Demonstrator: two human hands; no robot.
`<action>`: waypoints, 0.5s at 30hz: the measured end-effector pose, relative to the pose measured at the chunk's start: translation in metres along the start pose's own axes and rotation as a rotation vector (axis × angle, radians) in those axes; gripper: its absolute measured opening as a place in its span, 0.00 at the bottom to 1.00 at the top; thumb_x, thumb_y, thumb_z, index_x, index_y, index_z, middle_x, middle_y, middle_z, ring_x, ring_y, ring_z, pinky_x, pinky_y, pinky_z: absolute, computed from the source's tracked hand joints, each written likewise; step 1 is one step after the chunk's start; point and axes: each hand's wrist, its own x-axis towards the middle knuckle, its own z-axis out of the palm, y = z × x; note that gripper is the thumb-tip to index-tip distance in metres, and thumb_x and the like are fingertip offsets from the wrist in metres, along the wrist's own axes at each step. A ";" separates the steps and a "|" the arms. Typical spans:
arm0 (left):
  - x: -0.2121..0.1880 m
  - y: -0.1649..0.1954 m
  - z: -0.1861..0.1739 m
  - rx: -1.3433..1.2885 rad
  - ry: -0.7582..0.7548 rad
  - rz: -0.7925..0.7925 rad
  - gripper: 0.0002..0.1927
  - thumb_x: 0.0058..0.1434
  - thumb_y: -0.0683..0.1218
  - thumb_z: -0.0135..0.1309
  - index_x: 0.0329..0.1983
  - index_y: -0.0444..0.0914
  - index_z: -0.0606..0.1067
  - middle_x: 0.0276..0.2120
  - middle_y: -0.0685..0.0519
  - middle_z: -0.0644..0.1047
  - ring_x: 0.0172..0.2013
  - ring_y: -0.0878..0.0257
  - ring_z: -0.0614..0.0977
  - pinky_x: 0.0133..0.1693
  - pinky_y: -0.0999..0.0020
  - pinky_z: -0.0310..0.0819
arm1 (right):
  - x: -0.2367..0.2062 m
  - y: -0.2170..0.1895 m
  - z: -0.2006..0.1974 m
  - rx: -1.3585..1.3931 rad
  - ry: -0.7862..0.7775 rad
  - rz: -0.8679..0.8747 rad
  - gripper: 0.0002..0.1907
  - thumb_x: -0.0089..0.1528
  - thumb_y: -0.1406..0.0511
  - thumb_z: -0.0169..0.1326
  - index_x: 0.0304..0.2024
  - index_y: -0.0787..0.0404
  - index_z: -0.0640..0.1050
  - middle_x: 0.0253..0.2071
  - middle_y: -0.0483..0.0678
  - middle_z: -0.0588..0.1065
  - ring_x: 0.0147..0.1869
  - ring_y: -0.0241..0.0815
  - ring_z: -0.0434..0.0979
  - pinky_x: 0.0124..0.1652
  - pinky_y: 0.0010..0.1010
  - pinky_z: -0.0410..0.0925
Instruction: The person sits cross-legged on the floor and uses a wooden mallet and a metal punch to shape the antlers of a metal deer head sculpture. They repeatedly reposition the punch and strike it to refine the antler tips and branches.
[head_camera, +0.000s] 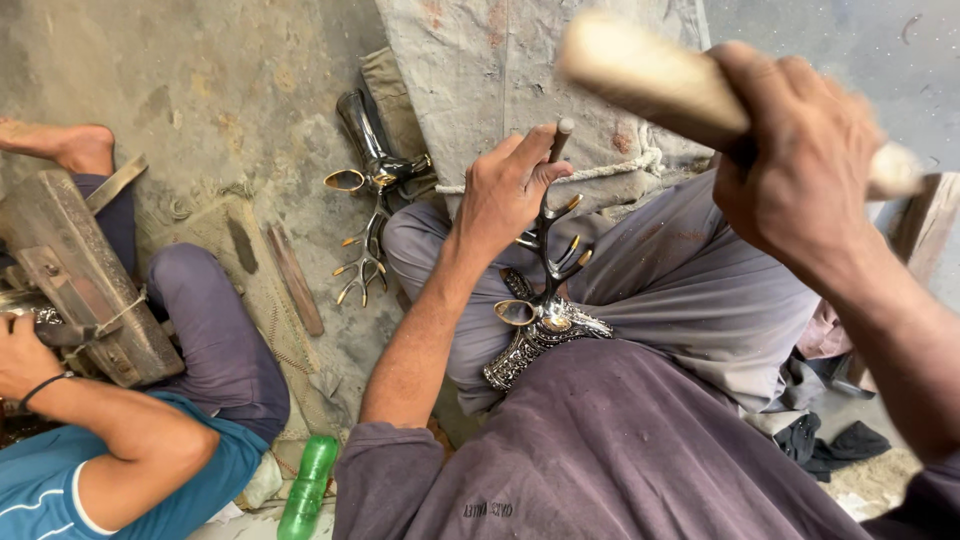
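Here, left hand (505, 190) clamps punch (560, 138) on metal deer head (545, 318); right hand (795, 155) grips mallet (650, 80); co-worker's arm (110, 420) near.

A shiny metal deer head (540, 318) sits in the lap, propped on the grey trouser leg, antlers pointing up and away. Its neck is dark and densely patterned, the face polished to a mirror, one spoon-shaped ear sticking out to the left. The antler tines are dark with brassy tips. A thin rod-like punch (560, 138) stands nearly upright just above the antlers, its rounded top end free. Raised high on the right, tilted and blurred, a pale wooden mallet (650, 85) hangs in the air.
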 end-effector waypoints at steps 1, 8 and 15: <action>-0.003 0.001 0.003 0.009 0.026 -0.033 0.21 0.67 0.51 0.61 0.60 0.45 0.70 0.30 0.51 0.77 0.30 0.56 0.81 0.31 0.59 0.73 | 0.001 0.000 -0.001 -0.017 0.013 -0.028 0.26 0.63 0.74 0.54 0.64 0.59 0.71 0.44 0.57 0.77 0.45 0.56 0.77 0.45 0.48 0.70; -0.010 0.002 0.011 0.007 0.072 -0.118 0.19 0.69 0.53 0.59 0.57 0.43 0.70 0.31 0.52 0.79 0.30 0.59 0.83 0.31 0.61 0.75 | -0.003 0.009 0.004 0.031 -0.011 -0.074 0.24 0.67 0.75 0.48 0.65 0.59 0.68 0.45 0.55 0.73 0.42 0.47 0.72 0.45 0.35 0.63; -0.003 0.000 0.003 -0.013 -0.042 -0.049 0.19 0.67 0.52 0.60 0.58 0.45 0.70 0.29 0.52 0.77 0.28 0.57 0.81 0.30 0.60 0.73 | -0.032 0.020 0.017 0.204 0.047 0.069 0.25 0.66 0.73 0.53 0.66 0.62 0.67 0.48 0.57 0.74 0.47 0.52 0.77 0.48 0.37 0.64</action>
